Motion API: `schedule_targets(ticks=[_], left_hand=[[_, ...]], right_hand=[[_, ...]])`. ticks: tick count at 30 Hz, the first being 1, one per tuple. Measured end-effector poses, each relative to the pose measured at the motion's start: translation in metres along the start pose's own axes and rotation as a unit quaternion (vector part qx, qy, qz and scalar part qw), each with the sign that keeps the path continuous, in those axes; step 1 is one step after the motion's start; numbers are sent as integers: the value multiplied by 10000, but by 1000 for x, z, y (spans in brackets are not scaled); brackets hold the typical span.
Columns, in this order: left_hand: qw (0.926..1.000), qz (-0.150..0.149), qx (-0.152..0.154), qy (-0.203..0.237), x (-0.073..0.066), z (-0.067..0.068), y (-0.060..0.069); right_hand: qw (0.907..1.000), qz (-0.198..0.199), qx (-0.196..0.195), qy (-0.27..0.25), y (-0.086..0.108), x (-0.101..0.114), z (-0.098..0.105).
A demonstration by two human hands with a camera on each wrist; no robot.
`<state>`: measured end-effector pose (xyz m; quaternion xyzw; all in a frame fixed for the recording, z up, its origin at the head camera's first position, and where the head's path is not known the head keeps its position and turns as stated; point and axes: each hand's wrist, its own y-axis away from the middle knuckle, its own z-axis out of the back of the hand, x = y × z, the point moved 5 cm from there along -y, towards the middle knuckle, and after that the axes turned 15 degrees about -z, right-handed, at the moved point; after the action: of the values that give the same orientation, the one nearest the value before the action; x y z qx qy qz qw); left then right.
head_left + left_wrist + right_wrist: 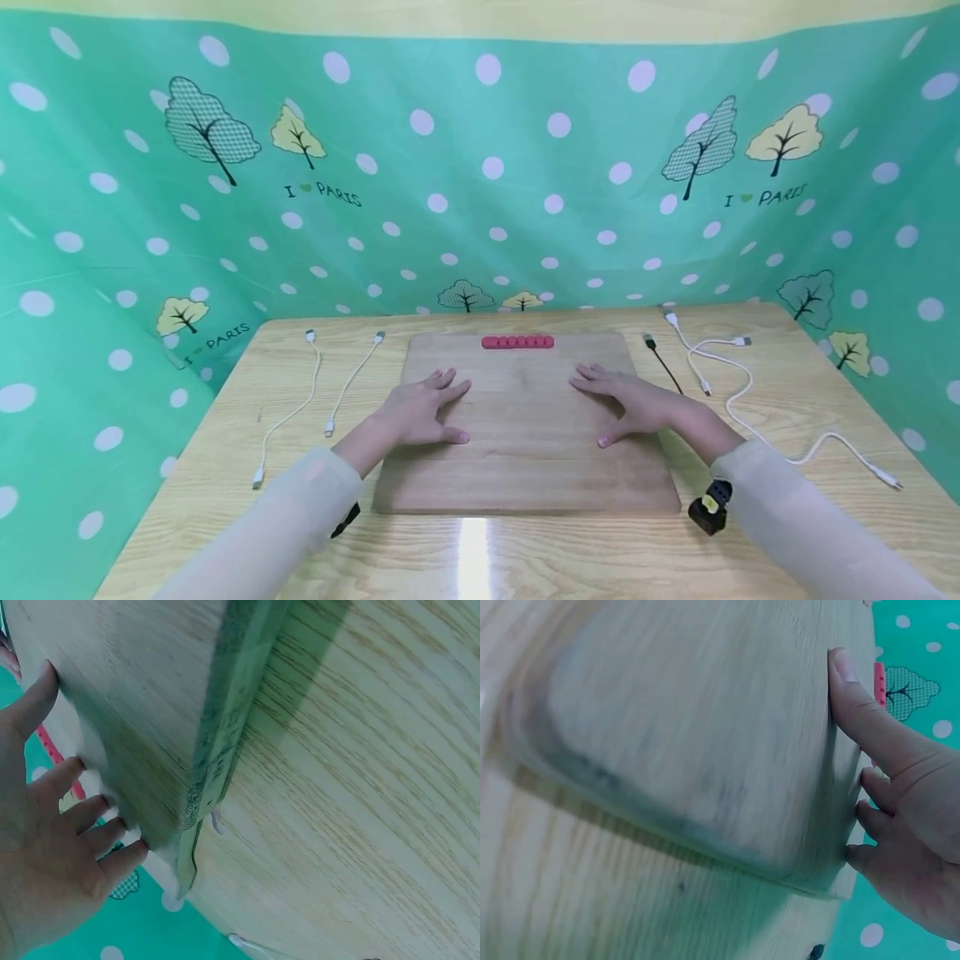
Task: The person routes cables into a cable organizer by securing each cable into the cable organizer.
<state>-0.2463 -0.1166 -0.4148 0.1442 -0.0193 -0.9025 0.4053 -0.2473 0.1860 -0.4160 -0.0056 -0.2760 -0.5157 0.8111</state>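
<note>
A wooden board (517, 467) lies flat on the table before me. My left hand (423, 410) rests on its left part, fingertips touching the surface and thumb spread toward the middle. On the right part rests my right hand (633, 404), its fingers loosely spread. Neither hand holds anything. At the board's far edge sits a red strip with several notches (517, 342). The left wrist view shows the left hand (67, 840) with fingertips on the board (142, 690). In the right wrist view, the right hand (907, 795) touches the board (697, 727) likewise.
Two white cables (291, 414) (352, 383) with plugs lie left of the board. To its right are a short black cable (664, 364) and white cables (738, 400), one with several plugs. A green dotted curtain (495, 167) hangs behind the table (585, 558).
</note>
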Motion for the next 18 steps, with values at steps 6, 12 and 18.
schedule_targets(ticks=[6, 12, 18], left_hand=[[10000, 26, -28, 23, 0, 0, -3], [10000, 52, -51, 38, 3, -1, -2], [9999, 130, -79, 67, 5, -1, 0]], right_hand=[[10000, 24, -49, -32, -2, -3, 4], [9998, 145, -90, -70, -4, -3, 4], [9997, 197, -129, -77, -6, -2, 6]])
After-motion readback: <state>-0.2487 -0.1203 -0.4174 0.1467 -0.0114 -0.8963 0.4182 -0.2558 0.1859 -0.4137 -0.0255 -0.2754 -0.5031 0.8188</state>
